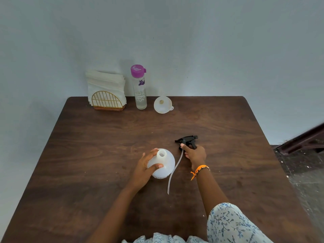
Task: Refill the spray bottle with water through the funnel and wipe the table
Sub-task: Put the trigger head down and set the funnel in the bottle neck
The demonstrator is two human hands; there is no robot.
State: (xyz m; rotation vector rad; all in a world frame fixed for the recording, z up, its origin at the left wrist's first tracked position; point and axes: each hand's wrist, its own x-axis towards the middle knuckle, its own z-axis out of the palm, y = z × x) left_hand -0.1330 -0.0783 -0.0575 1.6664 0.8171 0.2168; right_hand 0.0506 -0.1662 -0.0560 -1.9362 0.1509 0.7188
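The white spray bottle (165,163) stands upright near the middle of the brown table (87,155), its neck uncapped. My left hand (143,168) grips its body from the left. My right hand (194,155) holds the black trigger spray head (188,140) just right of the bottle, low over the table; its clear dip tube (172,174) trails back toward me. A white funnel (163,104) lies at the table's far edge. A clear water bottle (139,88) with a purple cap stands to the left of the funnel.
A gold wire holder with a stack of white paper napkins (106,92) stands at the far left, against the pale wall. The table's right edge drops to a speckled floor (305,172) with dark wooden furniture beyond.
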